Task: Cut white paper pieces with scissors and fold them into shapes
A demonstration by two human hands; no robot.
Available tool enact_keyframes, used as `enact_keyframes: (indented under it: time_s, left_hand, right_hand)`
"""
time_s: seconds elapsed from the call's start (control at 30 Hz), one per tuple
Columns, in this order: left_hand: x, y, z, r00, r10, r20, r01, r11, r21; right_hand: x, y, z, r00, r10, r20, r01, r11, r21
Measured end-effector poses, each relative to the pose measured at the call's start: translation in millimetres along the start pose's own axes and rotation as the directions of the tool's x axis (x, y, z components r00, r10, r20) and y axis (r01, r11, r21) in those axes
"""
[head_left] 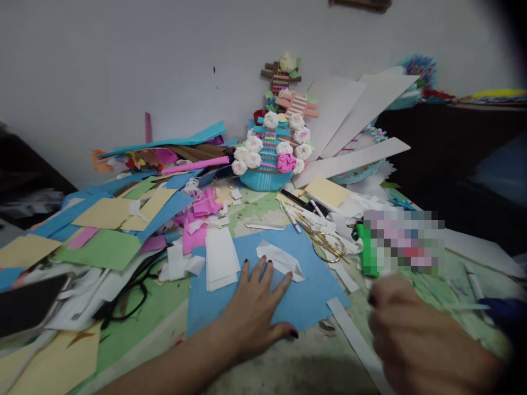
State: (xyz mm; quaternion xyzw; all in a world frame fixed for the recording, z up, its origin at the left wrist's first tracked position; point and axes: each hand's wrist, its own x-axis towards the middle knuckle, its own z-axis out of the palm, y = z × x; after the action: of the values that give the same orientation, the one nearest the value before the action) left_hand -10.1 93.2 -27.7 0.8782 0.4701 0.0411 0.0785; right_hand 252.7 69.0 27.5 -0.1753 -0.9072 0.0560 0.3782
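Note:
My left hand [260,299] lies flat with fingers spread on a blue sheet of paper [313,291]. Its fingertips touch the lower edge of a folded white paper piece [284,262]. Just left of those fingers, a stack of white paper rectangles [221,258] rests on the same blue sheet. My right hand [405,329] is raised at the lower right, somewhat blurred, with its fingers curled closed. What it may hold is hidden. Below and left of it runs a long white paper strip [358,345]. Gold-handled scissors [328,247] lie past the blue sheet's right edge.
A blue craft guitar with paper flowers [267,175] leans at the back wall. Coloured paper sheets [102,249], black-handled scissors [132,302] and a phone [31,302] crowd the left. A green object [368,249], markers [291,216] and paper scraps lie on the right.

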Motion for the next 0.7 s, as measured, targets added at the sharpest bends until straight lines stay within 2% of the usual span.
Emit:
enact_keyframes:
  time_s: [0.13,0.17,0.23,0.33,0.53,0.7]
  left_hand:
    - [-0.1,1.8,-4.2,0.999,-0.014,0.046,0.015,0.999,-0.038]
    - [0.4,1.6,-4.8,0.999,-0.015,0.05,0.017,0.999,-0.046]
    - [1.5,0.4,-5.5,0.998,-0.01,0.056,0.014,0.998,-0.069]
    - [2.1,-2.8,-5.5,0.998,-0.001,0.064,0.007,0.995,-0.096]
    - [2.3,-6.9,-5.4,0.997,0.001,0.08,0.008,0.994,-0.107]
    - [3.3,-6.2,-7.7,0.996,0.008,0.084,0.002,0.993,-0.118]
  right_hand:
    - [68.7,58.9,19.0,1.0,0.026,0.005,-0.026,0.997,0.076]
    - [80.1,72.1,26.4,0.995,0.089,0.042,-0.092,0.993,0.074]
    - [95.4,95.1,43.0,0.95,0.25,0.185,-0.269,0.96,0.082]
    - [106.9,122.1,69.7,0.832,0.389,0.396,-0.456,0.886,0.088]
    - [127.1,152.2,111.8,0.718,0.498,0.486,-0.588,0.808,0.041]
    - [139.7,156.9,124.0,0.668,0.491,0.559,-0.604,0.797,0.023]
